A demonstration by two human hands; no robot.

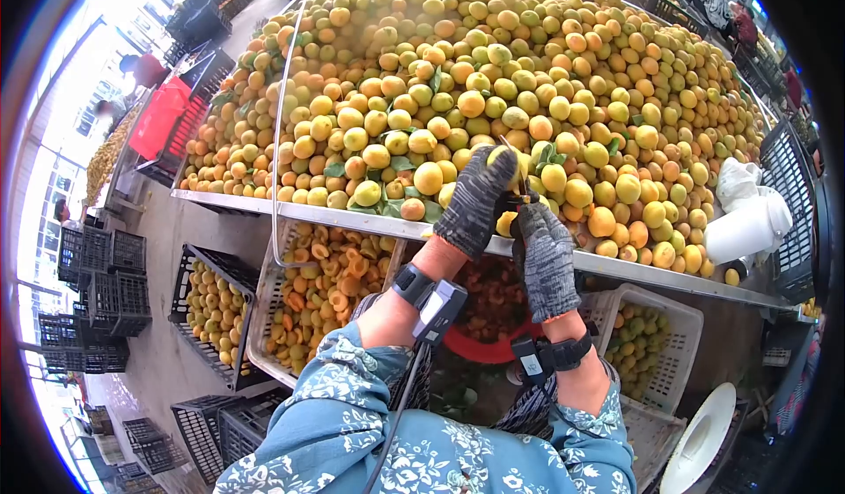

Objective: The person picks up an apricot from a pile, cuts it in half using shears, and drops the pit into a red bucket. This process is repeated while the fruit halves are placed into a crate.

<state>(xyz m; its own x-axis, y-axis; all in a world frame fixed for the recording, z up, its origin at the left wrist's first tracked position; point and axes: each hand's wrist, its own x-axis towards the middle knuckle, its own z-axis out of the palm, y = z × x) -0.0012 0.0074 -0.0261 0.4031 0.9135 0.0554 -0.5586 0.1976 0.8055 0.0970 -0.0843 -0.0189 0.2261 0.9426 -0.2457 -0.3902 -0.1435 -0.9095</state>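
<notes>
A wide heap of yellow-orange apricots (493, 80), with some green leaves among them, covers the metal-edged sorting table (387, 224). At its front edge my left hand (480, 196), in a grey knit glove, is closed around an apricot (523, 163). My right hand (547, 261), gloved alike, is just below and to the right, with its fingers closed on a small thin tool (525, 198) against that fruit. The tool's exact kind is hard to make out. Below my hands stands a red basin (475, 350) with dark reddish-brown pieces in it.
A white crate (258, 340) of split apricots stands below left, beside a black crate (249, 377) of whole ones. Another white crate (689, 322) with fruit is below right. A white container (748, 227) sits at the table's right end. A thin metal frame (280, 124) rises at left.
</notes>
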